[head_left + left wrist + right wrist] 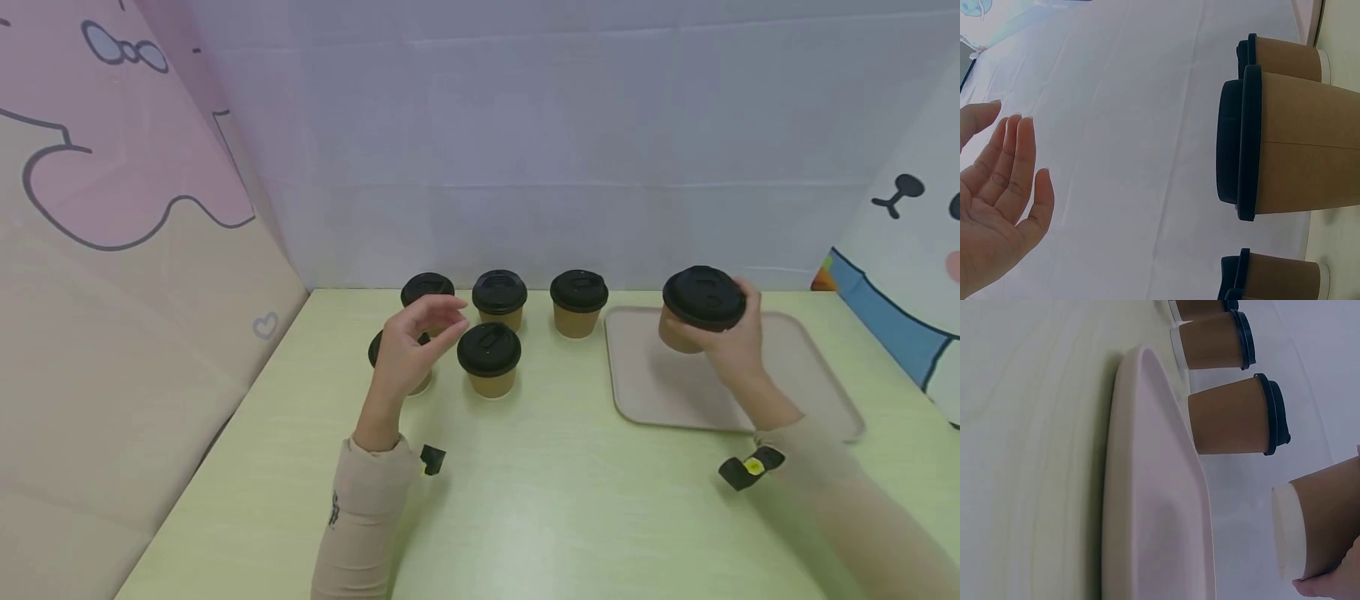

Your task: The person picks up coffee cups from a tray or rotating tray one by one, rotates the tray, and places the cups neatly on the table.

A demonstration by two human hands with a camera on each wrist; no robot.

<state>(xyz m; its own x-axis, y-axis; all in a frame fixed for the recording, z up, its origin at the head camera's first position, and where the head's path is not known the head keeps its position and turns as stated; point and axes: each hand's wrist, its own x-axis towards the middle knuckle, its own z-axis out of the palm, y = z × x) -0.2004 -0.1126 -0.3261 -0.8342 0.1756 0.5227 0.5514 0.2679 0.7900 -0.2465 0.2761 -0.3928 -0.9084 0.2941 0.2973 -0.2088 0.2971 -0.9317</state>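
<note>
My right hand (731, 333) grips a brown paper cup with a black lid (703, 298) and holds it above the pale tray (637, 392). In the right wrist view the white base of this held cup (1290, 531) hangs apart from the tray's surface. My left hand (416, 342) hovers over the cups on the left with loosely bent fingers and nothing between them. Just right of it stands a lidded cup (491, 362); another cup (378, 346) is partly hidden behind the hand. The left wrist view shows the left hand (997, 194) apart from the nearest cup (1304, 144).
Along the back of the table (540, 500) stand three more lidded cups: one at the left (427, 287), one in the middle (500, 293), one nearer the tray (579, 300). A white cloth wall (562, 150) rises behind, with printed cloth (135, 333) at the left.
</note>
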